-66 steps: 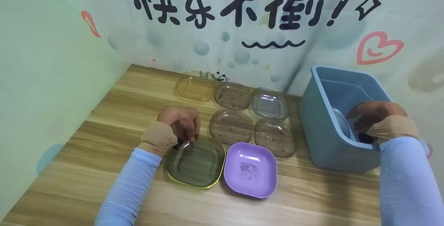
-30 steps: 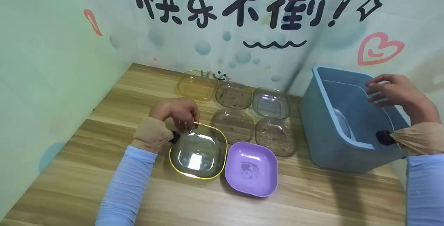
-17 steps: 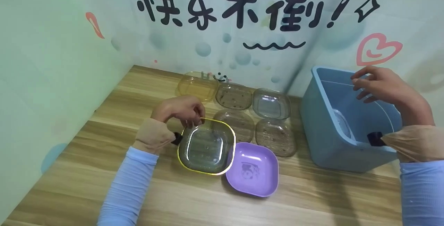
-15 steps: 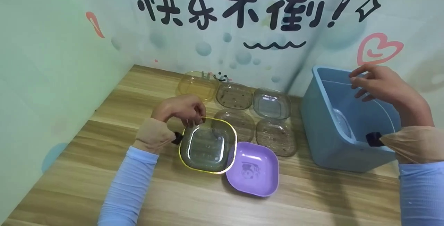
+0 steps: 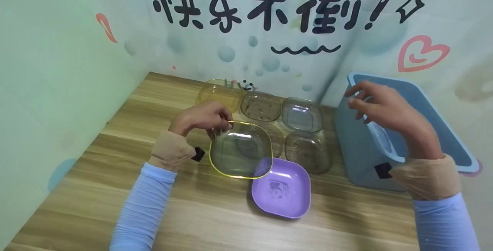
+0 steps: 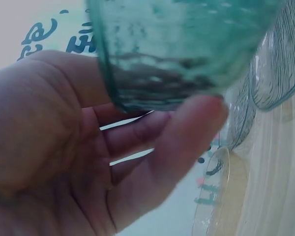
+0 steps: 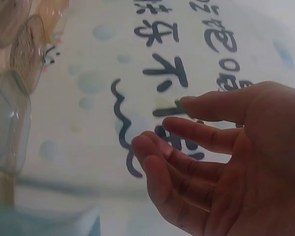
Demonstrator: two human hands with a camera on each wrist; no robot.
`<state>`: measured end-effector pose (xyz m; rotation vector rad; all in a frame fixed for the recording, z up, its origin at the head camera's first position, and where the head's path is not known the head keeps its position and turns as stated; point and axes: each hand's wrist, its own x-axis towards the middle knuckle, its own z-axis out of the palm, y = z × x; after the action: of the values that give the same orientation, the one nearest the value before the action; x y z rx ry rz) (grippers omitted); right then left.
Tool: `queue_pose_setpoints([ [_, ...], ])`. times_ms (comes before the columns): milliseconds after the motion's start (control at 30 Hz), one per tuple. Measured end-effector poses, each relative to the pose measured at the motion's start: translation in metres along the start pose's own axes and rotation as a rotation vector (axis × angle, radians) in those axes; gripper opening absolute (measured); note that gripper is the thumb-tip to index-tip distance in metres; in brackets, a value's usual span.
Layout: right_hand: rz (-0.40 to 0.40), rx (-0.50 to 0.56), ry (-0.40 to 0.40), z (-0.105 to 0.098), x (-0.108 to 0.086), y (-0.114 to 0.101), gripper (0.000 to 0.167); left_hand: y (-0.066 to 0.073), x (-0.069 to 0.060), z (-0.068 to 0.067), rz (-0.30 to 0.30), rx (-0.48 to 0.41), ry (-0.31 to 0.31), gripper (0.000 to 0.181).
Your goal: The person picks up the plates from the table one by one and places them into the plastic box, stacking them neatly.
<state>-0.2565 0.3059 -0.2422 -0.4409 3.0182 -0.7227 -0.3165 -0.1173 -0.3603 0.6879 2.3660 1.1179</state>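
Note:
My left hand [image 5: 202,118] pinches the far edge of a clear greenish plate [image 5: 240,151] with a bright yellow rim. The plate is raised off the table and overlaps the far left corner of a purple plate [image 5: 287,199] with a panda print. Up close in the left wrist view, thumb and fingers of the hand [image 6: 132,147] grip the translucent plate [image 6: 182,39]. With its fingers loosely bent and nothing in them, my right hand [image 5: 389,106] hovers over the left rim of a blue bin [image 5: 356,154]. The right wrist view also shows that hand [image 7: 226,157] holding nothing.
Behind the purple plate, clear plates lie in two rows: amber [image 5: 219,94], brownish [image 5: 261,106] and greyish [image 5: 303,115] at the back, another brownish plate [image 5: 307,153] in front. One more is partly covered by the raised plate. Inside the bin leans a clear dish [image 5: 382,139].
The left hand has lifted the green plate and carried it right, partly over the purple plate. My right hand has come out of the bin and moved left above its rim.

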Motion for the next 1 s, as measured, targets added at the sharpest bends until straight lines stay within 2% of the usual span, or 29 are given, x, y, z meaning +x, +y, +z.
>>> queue_pose_setpoints([
  [133,-0.066,0.052,-0.063,0.022,-0.002,-0.006,0.039,0.003,0.005,0.006,0.035,-0.012,0.043,0.016],
  [300,-0.110,0.132,-0.151,0.054,-0.005,-0.006,0.048,0.009,0.010,0.015,0.059,-0.027,0.111,0.018],
  [467,-0.187,0.149,-0.157,0.085,0.001,-0.001,0.037,0.013,0.020,0.030,0.116,-0.013,0.169,0.019],
  [567,-0.198,0.166,-0.173,0.100,0.003,0.002,0.029,0.014,0.027,0.038,0.153,-0.008,0.189,0.021],
  [633,-0.198,0.184,-0.191,0.108,0.004,0.003,0.029,0.014,0.031,0.043,0.179,0.025,0.215,0.021],
  [800,-0.221,0.229,-0.247,0.123,0.008,0.003,0.035,0.014,0.038,0.049,0.203,0.097,0.295,0.024],
  [900,-0.221,0.244,-0.246,0.132,0.012,0.000,0.033,0.015,0.041,0.054,0.203,0.079,0.323,0.023],
  [1000,-0.230,0.254,-0.209,0.140,0.016,-0.003,0.026,0.018,0.043,0.057,0.207,0.057,0.338,0.022],
])
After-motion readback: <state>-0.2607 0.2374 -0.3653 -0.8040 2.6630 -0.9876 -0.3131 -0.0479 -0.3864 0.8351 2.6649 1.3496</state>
